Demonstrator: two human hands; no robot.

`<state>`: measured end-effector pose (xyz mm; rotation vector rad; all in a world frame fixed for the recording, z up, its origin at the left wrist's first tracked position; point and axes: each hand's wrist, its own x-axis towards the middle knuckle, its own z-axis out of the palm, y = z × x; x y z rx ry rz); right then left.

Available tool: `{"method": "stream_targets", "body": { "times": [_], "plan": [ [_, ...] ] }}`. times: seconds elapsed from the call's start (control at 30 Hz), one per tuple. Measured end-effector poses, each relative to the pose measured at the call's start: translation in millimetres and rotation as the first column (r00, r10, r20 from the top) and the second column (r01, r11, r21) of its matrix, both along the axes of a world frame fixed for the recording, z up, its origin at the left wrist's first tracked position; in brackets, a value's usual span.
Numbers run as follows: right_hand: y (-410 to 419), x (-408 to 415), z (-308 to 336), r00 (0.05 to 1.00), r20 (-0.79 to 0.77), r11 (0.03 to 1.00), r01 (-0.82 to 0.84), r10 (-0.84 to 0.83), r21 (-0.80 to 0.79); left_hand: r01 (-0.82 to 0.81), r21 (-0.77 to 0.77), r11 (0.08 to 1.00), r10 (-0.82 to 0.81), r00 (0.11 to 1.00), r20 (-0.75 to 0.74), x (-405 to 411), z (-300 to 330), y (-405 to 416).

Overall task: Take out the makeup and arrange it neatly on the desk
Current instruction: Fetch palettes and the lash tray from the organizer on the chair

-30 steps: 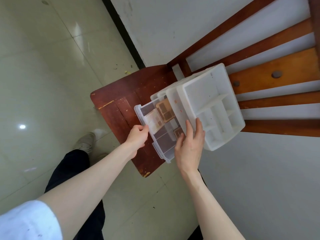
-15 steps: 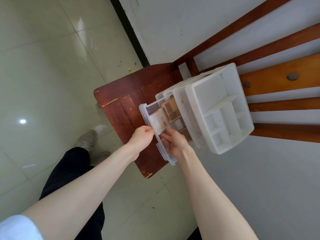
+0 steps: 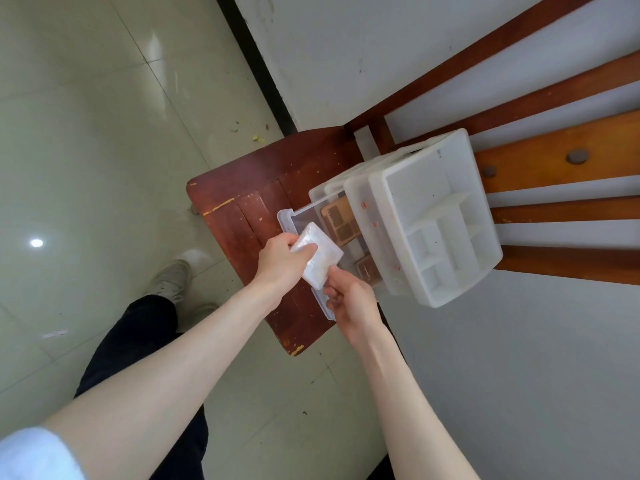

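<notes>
Left grip: the left hand point(image 3: 281, 258) is curled round the near-left end of a pale, pearly compact point(image 3: 317, 253), thumb lying across its top face — grasping it firmly.
Right grip: the right hand point(image 3: 349, 299) pinches the compact's near corner from the right, fingers bent; the forearm runs in from the near right.
Compact: one flat rectangular case, tilted, held between both hands just above the drawer's near end, clear of the counter.
Drawer: one clear plastic drawer point(image 3: 287, 219) pulled out to the left from the organizer, its rim showing to the far side of the left hand and again under the right hand.
Drawer contents: one tan palette point(image 3: 341, 223) with dark squares lies at the far end; one brown case point(image 3: 366, 271) sits at the near end, partly under the organizer. Whether more lies beneath the hands cannot be told.
Organizer: one white plastic box point(image 3: 426, 216) standing on the counter — its open top split by dividers into several compartments.
Counter: dark red wood point(image 3: 242, 202), chipped at the edges, carrying the organizer at its right side.
Floor: pale tiles point(image 3: 86, 133); one light shoe point(image 3: 169, 278) and a dark trouser leg near left.
</notes>
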<state>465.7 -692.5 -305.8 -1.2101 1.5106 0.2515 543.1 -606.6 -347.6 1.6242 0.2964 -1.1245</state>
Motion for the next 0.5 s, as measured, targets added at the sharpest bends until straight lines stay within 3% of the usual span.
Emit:
{"method": "stream_targets", "body": {
  "times": [0.07,0.13,0.2,0.3,0.4,0.5],
  "plan": [
    [3,3,-6,0.983,-0.09,0.96,-0.178,0.162,-0.215,-0.027,0.023,0.999,0.026,0.999,0.034,4,1,4],
    [2,9,-13,0.911,-0.25,0.81,-0.408,0.329,-0.421,-0.053,0.037,0.998,0.051,0.998,0.042,7,-1,9],
    [-3,16,-22,0.802,-0.33,0.633,-0.596,0.498,-0.494,-0.064,0.04,0.997,0.062,0.997,0.048,9,-3,15],
    [-18,28,-38,0.614,-0.402,0.468,-0.784,0.679,-0.407,-0.078,0.047,0.996,0.075,0.995,0.067,11,-8,19],
    [-29,32,-49,0.525,-0.408,0.446,-0.851,0.747,-0.279,-0.085,0.057,0.995,0.079,0.993,0.092,12,-10,22],
    [-25,24,-49,0.501,-0.376,0.429,-0.865,0.78,-0.261,-0.069,0.063,0.996,0.063,0.994,0.094,11,-10,22]
  ]
}}
